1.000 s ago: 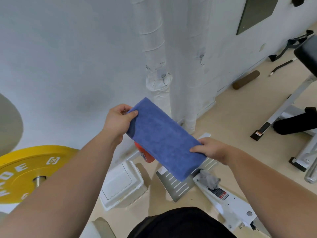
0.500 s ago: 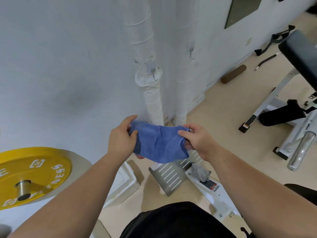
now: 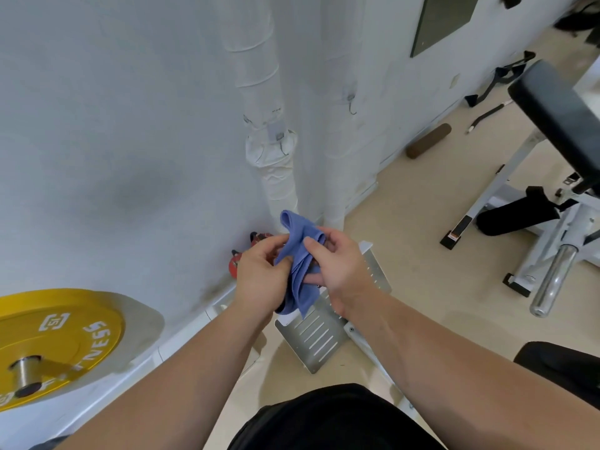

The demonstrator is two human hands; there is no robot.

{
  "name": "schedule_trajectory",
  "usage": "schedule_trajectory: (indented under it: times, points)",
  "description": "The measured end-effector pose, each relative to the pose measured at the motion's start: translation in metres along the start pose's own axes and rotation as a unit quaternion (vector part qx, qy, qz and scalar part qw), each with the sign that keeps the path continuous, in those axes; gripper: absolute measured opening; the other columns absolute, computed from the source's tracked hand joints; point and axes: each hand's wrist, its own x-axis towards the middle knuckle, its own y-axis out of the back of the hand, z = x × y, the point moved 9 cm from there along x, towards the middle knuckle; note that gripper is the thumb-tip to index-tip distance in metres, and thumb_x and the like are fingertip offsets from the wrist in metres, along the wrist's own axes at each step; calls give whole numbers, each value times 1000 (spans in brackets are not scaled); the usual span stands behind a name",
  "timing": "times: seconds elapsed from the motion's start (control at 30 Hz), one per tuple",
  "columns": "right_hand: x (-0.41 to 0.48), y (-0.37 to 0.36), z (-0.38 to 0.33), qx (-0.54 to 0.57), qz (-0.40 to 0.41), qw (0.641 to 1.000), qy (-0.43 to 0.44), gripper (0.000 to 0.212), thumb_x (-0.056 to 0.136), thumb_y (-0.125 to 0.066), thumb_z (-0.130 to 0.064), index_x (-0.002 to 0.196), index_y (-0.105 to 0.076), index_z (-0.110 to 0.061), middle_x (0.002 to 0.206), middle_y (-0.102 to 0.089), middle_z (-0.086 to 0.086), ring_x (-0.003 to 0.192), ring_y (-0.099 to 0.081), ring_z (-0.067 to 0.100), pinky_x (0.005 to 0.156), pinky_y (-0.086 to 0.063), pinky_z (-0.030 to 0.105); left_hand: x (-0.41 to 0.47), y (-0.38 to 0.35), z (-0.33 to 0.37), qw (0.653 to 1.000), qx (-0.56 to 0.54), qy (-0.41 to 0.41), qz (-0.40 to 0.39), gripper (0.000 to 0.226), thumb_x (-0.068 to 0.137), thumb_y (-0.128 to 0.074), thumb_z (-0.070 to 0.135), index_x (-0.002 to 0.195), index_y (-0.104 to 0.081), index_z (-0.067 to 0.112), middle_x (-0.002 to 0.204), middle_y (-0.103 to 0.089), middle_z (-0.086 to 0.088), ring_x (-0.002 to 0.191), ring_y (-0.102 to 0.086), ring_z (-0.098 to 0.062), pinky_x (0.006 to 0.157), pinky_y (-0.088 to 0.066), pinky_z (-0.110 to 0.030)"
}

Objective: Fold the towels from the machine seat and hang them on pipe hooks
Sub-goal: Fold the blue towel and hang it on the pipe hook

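A blue towel is bunched into a narrow fold between both my hands, in front of the white wrapped pipes. My left hand grips its left side, with the lower part of the cloth hanging below it. My right hand pinches the towel's upper right edge between thumb and fingers. A small metal hook sits on the left pipe above my hands. A second hook hangs on the right pipe.
A yellow weight plate on its bar fills the lower left. A slotted metal footplate lies on the floor under my hands. A bench with a black pad and a chrome bar stand on the right.
My hands came together, folding the flat stretched towel in half and then bunching it into a narrow bundle. The view shifted a little to the right.
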Motion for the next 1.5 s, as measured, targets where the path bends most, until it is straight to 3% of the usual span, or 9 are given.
schedule_trajectory:
  times: [0.47, 0.57, 0.7, 0.83, 0.97, 1.07, 1.27, 1.37, 1.5]
  points:
    - [-6, 6, -9, 46, 58, 997, 29, 16, 99, -59, -8, 110, -70, -8, 100, -76, 15, 91, -75, 33, 79, -62, 55, -2, -6, 23, 987, 114, -104, -47, 50, 87, -53, 0, 114, -72, 37, 109, -73, 16, 105, -67, -6, 97, -54, -38]
    - [-10, -4, -10, 92, 2, 996, 4, 23, 102, -51, -8, 107, -73, -8, 96, -76, 17, 89, -75, 29, 80, -63, 45, -6, -8, 22, 987, 93, -104, -74, 43, 84, -70, 15, 121, -69, 35, 108, -74, 11, 103, -69, -10, 92, -56, -34]
    - [-12, -16, -13, 76, -89, 993, -15, 33, 100, -45, 3, 98, -72, -18, 92, -78, 5, 89, -75, 13, 79, -61, 26, 4, 7, 8, 999, 32, -32, -18, 39, 85, -68, -2, 116, -70, 23, 99, -76, 3, 95, -72, -20, 83, -58, -30]
    - [3, 23, -6, -100, 35, 994, 42, 34, 91, -70, -10, 121, -63, -23, 118, -67, -3, 109, -63, 12, 78, -50, 13, 11, 4, 10, 999, -1, 9, -33, 32, 91, -64, -2, 116, -69, 18, 101, -76, -1, 93, -73, -22, 79, -60, -30]
    - [9, 37, 27, -20, -66, 994, -85, 47, 83, -79, -42, 122, -67, -20, 120, -73, -2, 120, -65, 24, 104, -50, 44, 10, 1, 12, 983, -149, 72, -86, 28, 98, -59, 6, 124, -64, 13, 109, -74, -7, 93, -72, -20, 76, -60, -35]
    - [1, 28, 27, 70, -153, 980, -110, 42, 95, -67, -30, 130, -63, -7, 125, -71, 13, 119, -66, 31, 106, -50, 50, 13, 6, 7, 975, -182, 95, -89, 27, 99, -57, 9, 126, -64, 12, 111, -73, -11, 93, -71, -25, 80, -54, -40]
    - [13, 47, -6, -37, -11, 999, 6, 35, 93, -68, -39, 117, -67, -13, 108, -77, 8, 102, -74, 28, 96, -55, 57, 11, -1, 0, 987, -32, 93, -126, 56, 71, -73, 0, 121, -62, 23, 117, -69, -20, 107, -67, -45, 90, -53, -66]
    - [12, 39, -13, -36, -82, 996, -8, 34, 99, -63, -29, 132, -56, -22, 119, -74, 5, 108, -72, 26, 97, -54, 58, 12, -2, 4, 988, -83, 100, -79, 45, 76, -62, -9, 117, -63, 9, 110, -68, -25, 90, -68, -41, 80, -56, -53]
    - [-2, 34, -12, -11, -170, 985, -20, 73, 94, -65, 0, 149, -27, -29, 125, -70, 15, 108, -71, 24, 90, -60, 38, 11, -3, -12, 942, -265, 203, -26, 32, 86, -52, -13, 110, -63, 2, 97, -69, -16, 73, -67, -26, 66, -51, -35]
